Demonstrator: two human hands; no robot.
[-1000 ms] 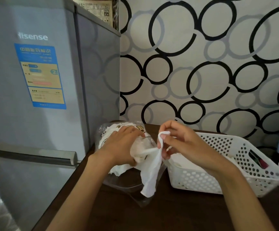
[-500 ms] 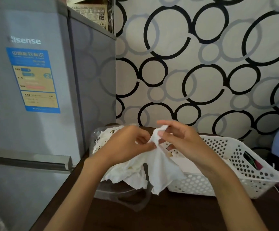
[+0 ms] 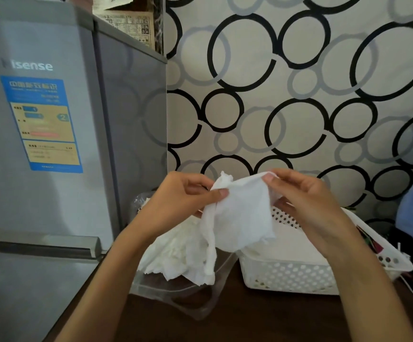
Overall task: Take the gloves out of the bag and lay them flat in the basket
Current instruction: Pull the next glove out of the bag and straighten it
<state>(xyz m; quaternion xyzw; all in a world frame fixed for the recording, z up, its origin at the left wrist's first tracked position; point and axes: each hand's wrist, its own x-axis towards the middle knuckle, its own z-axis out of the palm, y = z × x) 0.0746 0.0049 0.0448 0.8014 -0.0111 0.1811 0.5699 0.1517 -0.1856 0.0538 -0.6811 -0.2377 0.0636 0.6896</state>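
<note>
1 white glove [image 3: 242,218] is pinched by both hands [image 3: 183,201] mid-frame above the basket [image 3: 287,280], not yet laid, while more remain in the bag [image 3: 175,290] lower centre

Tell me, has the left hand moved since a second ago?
Yes. The left hand has lifted off the bag and now pinches the glove above the basket.

1. Dark brown wooden table [image 3: 262,317]: surface smooth, butted against the patterned wall.
2. Clear plastic bag [image 3: 190,299]: lies on the table at left, with crumpled white gloves [image 3: 175,255] spilling from it.
3. White perforated plastic basket [image 3: 289,277]: stands on the table just beside the bag, at right.
</note>
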